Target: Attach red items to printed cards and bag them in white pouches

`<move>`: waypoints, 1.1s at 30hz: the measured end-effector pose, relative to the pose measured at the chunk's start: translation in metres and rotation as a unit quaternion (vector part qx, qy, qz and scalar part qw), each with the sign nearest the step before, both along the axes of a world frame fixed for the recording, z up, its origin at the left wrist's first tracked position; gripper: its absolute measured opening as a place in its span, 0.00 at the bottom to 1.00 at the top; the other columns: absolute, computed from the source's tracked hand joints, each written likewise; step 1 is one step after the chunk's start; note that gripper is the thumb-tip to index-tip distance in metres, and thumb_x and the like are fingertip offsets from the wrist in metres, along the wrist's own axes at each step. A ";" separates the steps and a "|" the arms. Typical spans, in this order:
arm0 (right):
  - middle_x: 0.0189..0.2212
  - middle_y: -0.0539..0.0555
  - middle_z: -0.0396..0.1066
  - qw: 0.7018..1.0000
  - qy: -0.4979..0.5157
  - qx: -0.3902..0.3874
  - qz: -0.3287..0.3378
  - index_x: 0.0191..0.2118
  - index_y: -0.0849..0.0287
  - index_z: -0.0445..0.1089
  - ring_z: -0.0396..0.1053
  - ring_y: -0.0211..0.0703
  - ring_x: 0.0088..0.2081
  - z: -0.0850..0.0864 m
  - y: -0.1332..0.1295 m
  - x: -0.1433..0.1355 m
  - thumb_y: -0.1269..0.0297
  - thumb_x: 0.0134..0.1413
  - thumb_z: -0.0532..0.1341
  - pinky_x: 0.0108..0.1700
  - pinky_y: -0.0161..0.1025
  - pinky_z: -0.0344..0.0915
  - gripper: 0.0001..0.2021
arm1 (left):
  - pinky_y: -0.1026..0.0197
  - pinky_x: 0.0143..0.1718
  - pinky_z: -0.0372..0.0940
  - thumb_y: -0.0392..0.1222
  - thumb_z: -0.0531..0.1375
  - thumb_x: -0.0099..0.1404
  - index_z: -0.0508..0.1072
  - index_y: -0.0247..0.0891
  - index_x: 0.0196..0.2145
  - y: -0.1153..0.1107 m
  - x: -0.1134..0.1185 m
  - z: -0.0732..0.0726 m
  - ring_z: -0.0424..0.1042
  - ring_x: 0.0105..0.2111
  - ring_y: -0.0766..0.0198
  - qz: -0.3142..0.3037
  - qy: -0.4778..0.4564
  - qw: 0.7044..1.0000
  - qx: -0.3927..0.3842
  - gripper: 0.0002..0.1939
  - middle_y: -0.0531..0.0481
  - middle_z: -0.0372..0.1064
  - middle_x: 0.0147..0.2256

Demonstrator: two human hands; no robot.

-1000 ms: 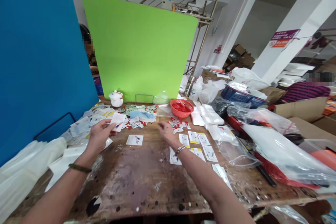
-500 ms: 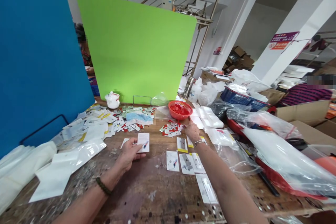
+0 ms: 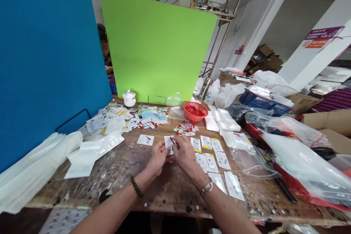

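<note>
My left hand (image 3: 158,157) grips a small white printed card (image 3: 168,142) by its lower part, above the middle of the wooden table. Close against it, my right hand (image 3: 185,152) pinches a small red piece (image 3: 172,139) at the card's upper face; the fingers partly hide both. Another white card (image 3: 145,139) lies flat to the left of my hands. Right of my right hand, several printed cards (image 3: 210,162) are laid out in rows, some with yellow edges and some carrying small grey or white pieces. Beyond them stands a red plastic basket (image 3: 195,116) of red pieces.
Small cards with red parts (image 3: 186,128) lie before the basket. At left are heaped white packets (image 3: 113,125) and rolled white sheeting (image 3: 55,162). A lidded white pot (image 3: 129,98) stands by the green partition (image 3: 159,51). Plastic bags (image 3: 309,168) crowd the right side.
My right hand has come back from beside the red basket to the card in my left hand, now with a red piece. My hands are close together, and the view has shifted.
</note>
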State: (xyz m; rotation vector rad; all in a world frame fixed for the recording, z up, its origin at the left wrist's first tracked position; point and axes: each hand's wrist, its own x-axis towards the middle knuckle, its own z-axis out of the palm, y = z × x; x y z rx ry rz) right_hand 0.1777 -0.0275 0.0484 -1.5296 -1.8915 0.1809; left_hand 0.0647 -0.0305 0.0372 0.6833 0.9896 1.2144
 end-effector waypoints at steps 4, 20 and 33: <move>0.37 0.59 0.68 0.999 -0.008 -0.031 0.032 0.42 0.62 0.72 0.67 0.43 0.36 -0.007 -0.019 -0.014 0.74 0.58 0.51 0.40 0.37 0.64 0.14 | 0.64 0.27 0.69 0.43 0.71 0.43 0.71 0.34 0.34 -0.014 -0.003 -0.006 0.75 0.28 0.62 -0.007 -0.050 0.999 0.020 0.21 0.46 0.76 0.32; 0.23 0.47 0.70 0.903 0.320 -0.285 -0.002 0.41 0.61 0.68 0.69 0.37 0.24 -0.010 0.042 0.030 0.76 0.42 0.60 0.28 0.33 0.67 0.16 | 0.64 0.24 0.69 0.34 0.61 0.55 0.70 0.34 0.34 0.019 0.007 -0.014 0.72 0.24 0.66 -0.092 0.125 0.988 0.023 0.07 0.49 0.73 0.27; 0.24 0.49 0.70 0.951 0.122 -0.253 -0.130 0.40 0.63 0.72 0.69 0.38 0.27 -0.023 0.073 0.075 0.78 0.39 0.62 0.31 0.33 0.63 0.17 | 0.56 0.44 0.59 0.34 0.53 0.64 0.74 0.36 0.30 -0.001 0.021 -0.038 0.66 0.40 0.58 -0.203 0.549 0.665 0.464 0.11 0.45 0.72 0.35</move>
